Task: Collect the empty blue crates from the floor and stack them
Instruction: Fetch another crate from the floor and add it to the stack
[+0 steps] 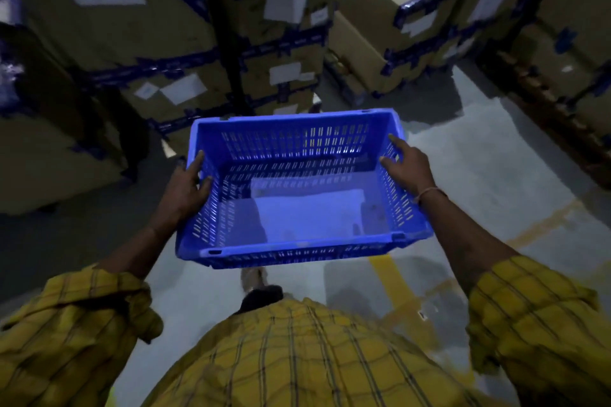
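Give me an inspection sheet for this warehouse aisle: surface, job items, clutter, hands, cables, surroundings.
Surface: grey concrete floor with worn yellow painted lines.
Job's things: one blue slotted plastic crate, held off the floor, open side up; a pale flat sheet lies on its bottom. No other crate or stack seen.
Clutter: nothing seen.
Hands: left hand grips the crate's left rim, thumb inside; right hand holds the right rim, fingers over the wall.
Cables: nothing seen.
Surroundings: stacked brown cardboard boxes with blue tape and white labels ahead and on both sides; dim light.
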Motion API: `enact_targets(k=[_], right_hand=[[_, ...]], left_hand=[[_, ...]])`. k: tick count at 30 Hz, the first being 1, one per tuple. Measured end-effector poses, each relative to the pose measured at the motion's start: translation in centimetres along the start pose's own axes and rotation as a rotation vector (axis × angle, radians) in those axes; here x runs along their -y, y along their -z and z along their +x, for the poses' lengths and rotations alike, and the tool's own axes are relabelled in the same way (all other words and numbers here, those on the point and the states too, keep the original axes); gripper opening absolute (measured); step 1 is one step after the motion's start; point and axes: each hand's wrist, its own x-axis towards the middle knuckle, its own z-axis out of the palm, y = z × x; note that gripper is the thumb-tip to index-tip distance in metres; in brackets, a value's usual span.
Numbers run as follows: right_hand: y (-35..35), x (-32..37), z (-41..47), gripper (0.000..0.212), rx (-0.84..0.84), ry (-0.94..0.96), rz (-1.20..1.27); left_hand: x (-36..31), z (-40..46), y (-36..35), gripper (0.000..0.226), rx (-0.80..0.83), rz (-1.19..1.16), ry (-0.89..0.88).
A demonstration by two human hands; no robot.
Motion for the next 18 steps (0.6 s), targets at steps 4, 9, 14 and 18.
enact_targets(k=[4,9,14,18], right_hand=[[-2.8,5.2,1.0,0.066,0.087,0.142,-0.004],[-8.3,13.7,1.5,0.068,0.195,0.302,-0.040],[-15.6,23.3,0.7,0.074,0.285,0.424,-0.115],[-21.7,31.6,-1.8,0.072,0.380,0.521,-0.156]], left_hand=[[4.1,-4.5,2.1,0.067,-0.075,-0.019,0.115],[10.5,-10.5,5.5,0.065,-0.205,-0.038,0.295],[17.8,-16.5,9.9,0.065,-0.313,-0.047,0.415],[23.6,-21.6,13.6,0.064,-0.385,-0.079,0.519]])
